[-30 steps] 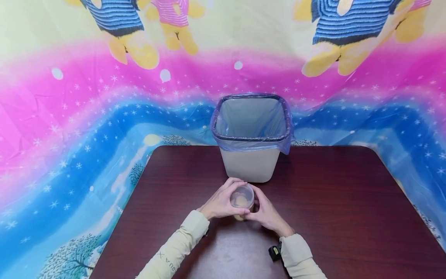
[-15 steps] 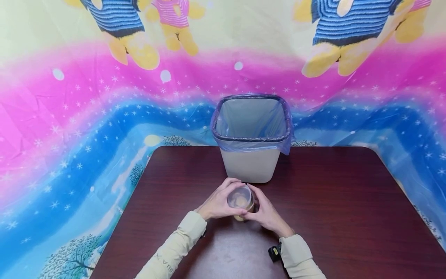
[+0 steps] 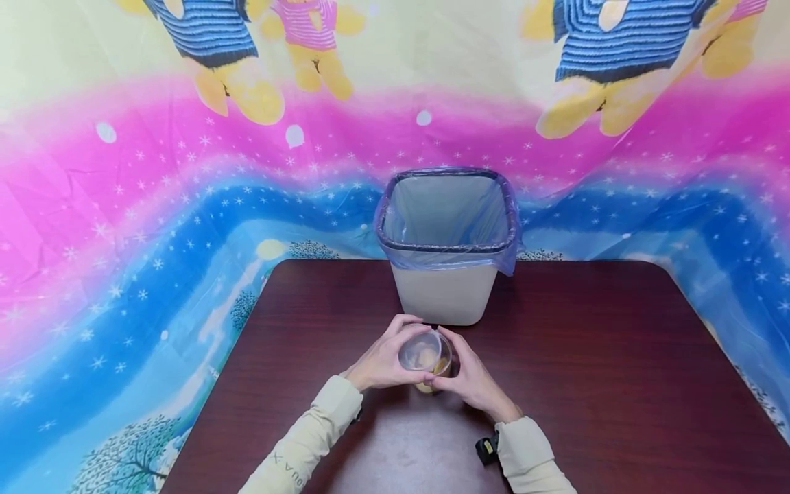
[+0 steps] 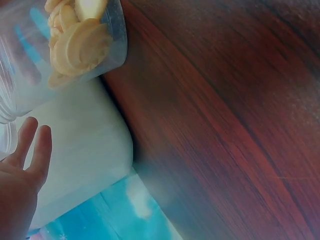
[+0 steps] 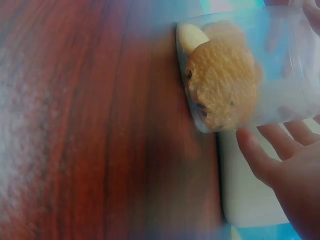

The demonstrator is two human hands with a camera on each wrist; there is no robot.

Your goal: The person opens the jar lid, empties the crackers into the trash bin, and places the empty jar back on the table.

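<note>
A clear plastic jar (image 5: 272, 95) stands near the middle of the table, with several cookies (image 4: 82, 47) heaped at its bottom. My right hand (image 3: 480, 385) grips the jar's right side near the top, thumb in front and fingers behind. My left hand (image 3: 381, 362) holds the round clear lid (image 3: 412, 353) by its edge. The lid sits off to the left over the jar's mouth, so part of the opening shows on the right. Whether the lid still touches the rim I cannot tell. The wrist views cut off much of both hands.
A white trash bin (image 3: 441, 295) lined with a purple bag (image 3: 506, 257) stands just behind the jar. The dark red-brown table (image 3: 586, 357) reaches out on both sides. A printed cloth (image 3: 204, 274) hangs beyond its back and side edges.
My left hand has moved slightly left with the lid, which covers less of the jar's mouth than before. My right hand and the jar have stayed almost in place.
</note>
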